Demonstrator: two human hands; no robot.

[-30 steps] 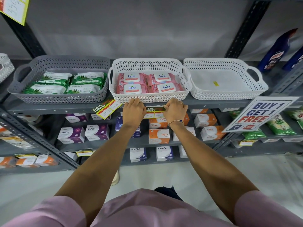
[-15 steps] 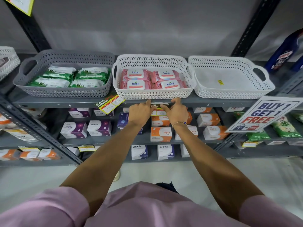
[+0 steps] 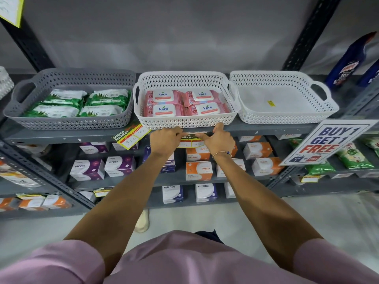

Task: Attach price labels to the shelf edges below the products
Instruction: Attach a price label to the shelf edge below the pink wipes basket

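Observation:
A price label (image 3: 191, 141), with a dark SUPER MARKET header and white price fields, lies against the grey shelf edge (image 3: 266, 130) below the white basket (image 3: 185, 124) of pink Kara wipes (image 3: 164, 109). My left hand (image 3: 166, 138) grips the label's left end with curled fingers. My right hand (image 3: 218, 139) holds the right end: its thumb lies across the label's top, its index finger stretches up to the shelf edge, and the other fingers are curled. The label's right end is hidden under that hand.
A second label (image 3: 131, 137) hangs tilted on the edge below the grey basket (image 3: 69, 124) of green wipes. An empty white basket (image 3: 284, 117) stands to the right. A BUY 1 GET 1 FREE sign (image 3: 326, 140) juts out at the right. Lower shelves hold boxes.
Both hands and the label have risen slightly to the shelf edge. My right index finger has stretched upward, and the view has shifted a little.

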